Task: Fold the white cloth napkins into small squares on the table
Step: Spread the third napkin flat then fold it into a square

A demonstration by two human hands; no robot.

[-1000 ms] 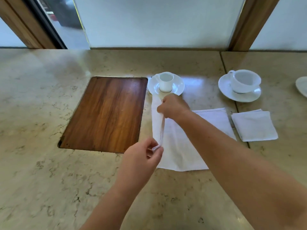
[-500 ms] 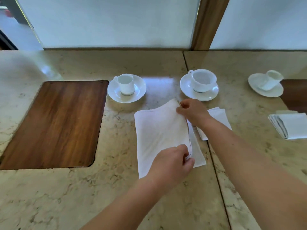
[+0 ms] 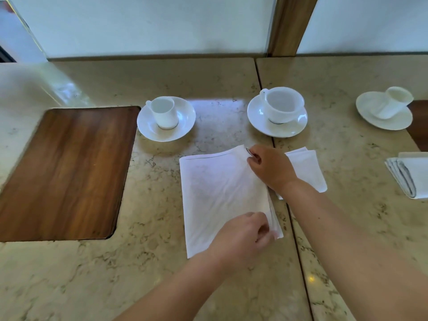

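No text, label, brand, number or sign can be read anywhere in the head view. The white napkin (image 3: 222, 193) looks plain, though its surface is blurred enough that a faint woven mark might not show.

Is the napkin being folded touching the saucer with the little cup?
Apart. The head view shows a bare strip of marble table between the napkin and the saucer under the little cup.
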